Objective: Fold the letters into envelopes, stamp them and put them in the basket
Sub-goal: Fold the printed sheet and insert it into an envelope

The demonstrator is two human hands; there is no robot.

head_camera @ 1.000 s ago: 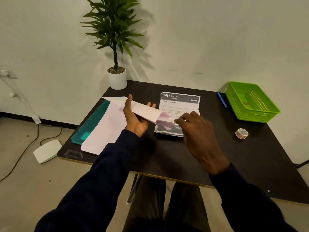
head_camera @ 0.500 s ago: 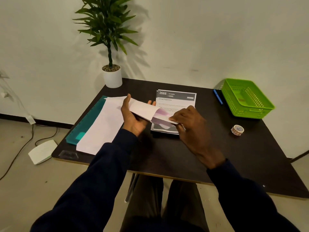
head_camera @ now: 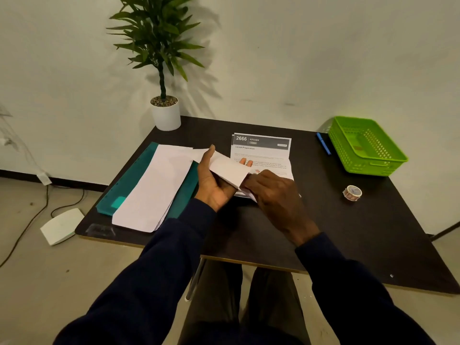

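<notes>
Envelope (head_camera: 227,170): white, held clear of the counter (head_camera: 348,232) in the left hand (head_camera: 214,188), tilted with its open end towards the right hand (head_camera: 276,197). Left thumb lies along the near top edge; the fingers pass beneath, and their fingertips (head_camera: 245,161) show past the far edge. Left hand is clamped on the envelope.

Right hand meets the envelope at its open end, fingers curled around a folded letter (head_camera: 249,194), of which only a sliver shows below the knuckles. How far the letter sits inside cannot be told. The two hands are close together, joined through the paper.

Printed sheets (head_camera: 261,150), headed "2666 KITCHEN", lie flat just beyond both hands, partly covered by them. A stack of white paper (head_camera: 154,185) lies just left of the left hand, resting on a teal folder (head_camera: 129,180). A small roll of stamps (head_camera: 352,192) stands on the counter to the right of the right hand, apart from it. The green basket (head_camera: 368,145) sits well to the right and beyond, with a blue pen (head_camera: 323,143) beside its left wall. A potted plant (head_camera: 165,113) stands beyond the left hand at the counter's far corner
</notes>
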